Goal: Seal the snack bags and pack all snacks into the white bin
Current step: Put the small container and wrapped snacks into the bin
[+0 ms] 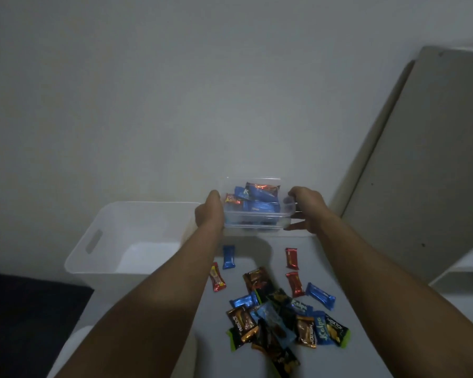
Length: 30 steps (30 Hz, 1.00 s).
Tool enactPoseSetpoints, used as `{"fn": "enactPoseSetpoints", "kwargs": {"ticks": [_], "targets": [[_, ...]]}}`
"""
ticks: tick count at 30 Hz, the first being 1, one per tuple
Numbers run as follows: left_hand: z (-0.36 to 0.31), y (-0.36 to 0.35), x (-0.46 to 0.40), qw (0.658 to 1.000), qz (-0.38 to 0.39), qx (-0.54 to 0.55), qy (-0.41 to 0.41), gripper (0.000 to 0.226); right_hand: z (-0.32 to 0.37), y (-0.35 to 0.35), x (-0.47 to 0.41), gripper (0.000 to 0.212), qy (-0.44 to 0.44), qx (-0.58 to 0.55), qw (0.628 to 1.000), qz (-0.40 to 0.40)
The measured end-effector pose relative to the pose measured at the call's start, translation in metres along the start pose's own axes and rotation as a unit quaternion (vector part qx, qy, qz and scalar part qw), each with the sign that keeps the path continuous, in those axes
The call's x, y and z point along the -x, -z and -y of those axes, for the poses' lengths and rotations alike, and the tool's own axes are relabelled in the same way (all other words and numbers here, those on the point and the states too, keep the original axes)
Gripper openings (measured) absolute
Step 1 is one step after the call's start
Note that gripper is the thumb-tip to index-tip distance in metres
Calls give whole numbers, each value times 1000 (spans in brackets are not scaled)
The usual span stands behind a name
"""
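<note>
A clear plastic container holding several blue and red snack packs is held up between both hands at the far end of the table. My left hand grips its left side and my right hand grips its right side. The white bin with a handle slot stands to the left, and I see no snacks inside it. A pile of snack packs in brown, blue, green and black lies on the table near me. Loose red packs and a blue pack lie apart behind the pile.
The white table runs from the wall toward me. A beige board leans against the wall at right, with a white shelf below it. A dark cushion lies at lower left.
</note>
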<state>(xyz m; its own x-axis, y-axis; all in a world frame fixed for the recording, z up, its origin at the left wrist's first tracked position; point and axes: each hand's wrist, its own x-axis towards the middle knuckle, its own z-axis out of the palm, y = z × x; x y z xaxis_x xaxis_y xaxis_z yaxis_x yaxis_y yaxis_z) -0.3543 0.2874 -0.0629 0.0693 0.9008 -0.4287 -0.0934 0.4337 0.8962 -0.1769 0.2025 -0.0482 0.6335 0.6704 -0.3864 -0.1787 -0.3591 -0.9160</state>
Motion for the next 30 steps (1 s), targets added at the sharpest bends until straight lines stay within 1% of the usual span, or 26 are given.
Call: {"fn": "enactPoseSetpoints", "kwargs": {"ticks": [8, 13, 18, 22, 26, 28, 29, 30], "targets": [[-38, 84, -13, 999, -37, 20, -25, 19, 19, -83, 30, 24, 20, 16, 998, 62], [-51, 141, -39, 998, -54, 14, -22, 36, 19, -141, 36, 25, 25, 37, 994, 101], [-60, 192, -69, 997, -73, 10, -19, 30, 13, -197, 34, 22, 23, 54, 988, 144], [-58, 225, -98, 996, -90, -18, 5, 27, 3, -236, 31, 31, -4, 99, 980, 171], [-55, 245, -124, 994, -93, -59, 28, 18, -11, -259, 28, 19, -64, 132, 970, 195], [-51, 249, -135, 992, -83, -82, 52, 22, -18, -266, 22, 29, -81, 140, 968, 192], [-48, 250, -140, 991, -78, -90, 66, 26, -21, -269, 19, 31, -81, 146, 968, 188], [-45, 250, -145, 990, -71, -93, 78, 30, -23, -272, 17, 29, -78, 152, 968, 183]]}}
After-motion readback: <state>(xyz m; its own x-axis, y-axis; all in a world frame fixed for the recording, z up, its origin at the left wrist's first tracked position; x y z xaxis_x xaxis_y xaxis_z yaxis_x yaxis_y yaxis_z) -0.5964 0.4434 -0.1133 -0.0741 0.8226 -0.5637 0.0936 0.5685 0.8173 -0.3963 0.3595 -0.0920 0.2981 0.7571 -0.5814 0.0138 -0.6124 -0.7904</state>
